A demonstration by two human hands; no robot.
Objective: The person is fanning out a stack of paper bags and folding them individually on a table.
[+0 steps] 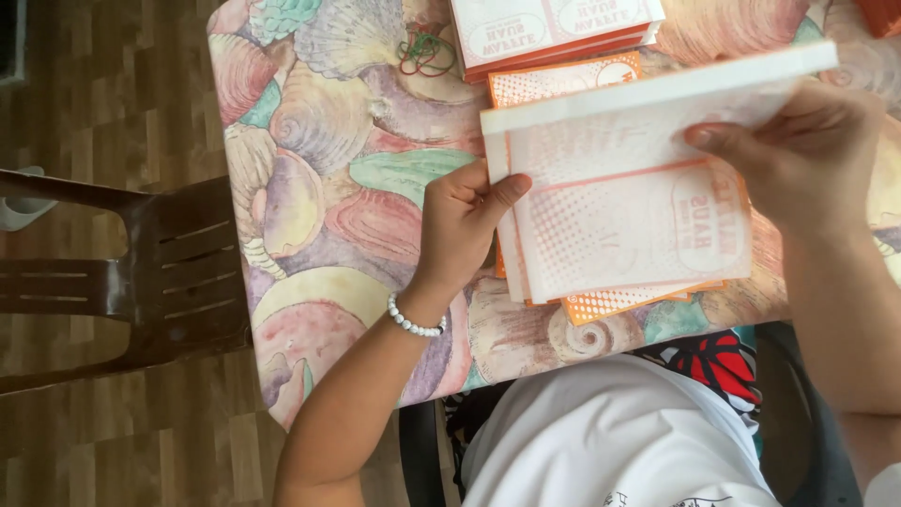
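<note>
A white shirt (610,432) fills the near edge. Above it both hands grip a stack of paper bags (619,188) over the table (319,188): left hand (460,225) pinching its left edge, right hand (798,150) clamped on top. A finished-looking pile (554,28) lies beyond, beside rubber bands (424,52).

A stack of white-and-orange paper bags (624,216) fills centre frame on the shell-patterned tabletop (319,141); a second white-and-orange bag pile (554,28) lies at top, and a brown plastic chair (141,272) stands left.
</note>
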